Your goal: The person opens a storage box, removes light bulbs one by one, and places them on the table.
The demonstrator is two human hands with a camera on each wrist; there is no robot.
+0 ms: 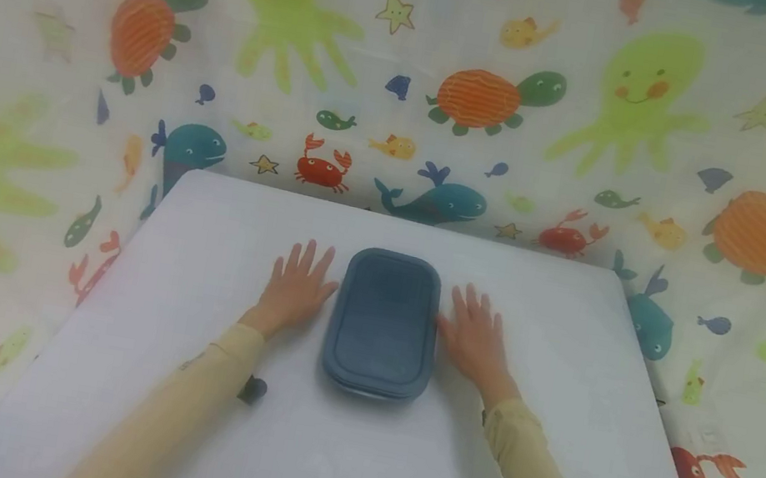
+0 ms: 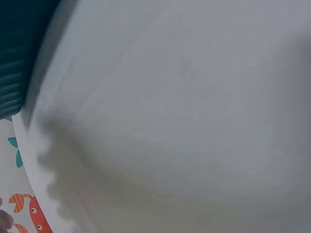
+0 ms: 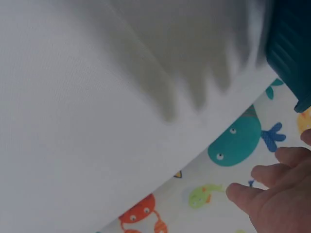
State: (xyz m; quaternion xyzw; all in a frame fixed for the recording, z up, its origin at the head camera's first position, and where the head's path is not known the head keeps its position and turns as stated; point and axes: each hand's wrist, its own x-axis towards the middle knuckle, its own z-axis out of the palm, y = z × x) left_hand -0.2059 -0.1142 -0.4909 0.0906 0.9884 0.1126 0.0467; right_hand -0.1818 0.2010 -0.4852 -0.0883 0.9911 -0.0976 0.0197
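A dark blue rectangular container (image 1: 384,324) with a rounded lid sits on the white table, its long side pointing away from me. My left hand (image 1: 294,290) is just to its left, palm down with fingers spread and straight, the thumb close to the container's side. On the other side my right hand (image 1: 477,335) lies likewise, fingers extended and thumb right at the container's edge. Neither hand holds anything. In the right wrist view the fingers (image 3: 272,174) show at the lower right, and the container's ribbed wall (image 3: 291,48) at the upper right.
The white table (image 1: 219,220) has its far edge against a curtain (image 1: 401,132) printed with sea animals, which also hangs at both sides. A small dark object (image 1: 254,389) shows beside the left forearm.
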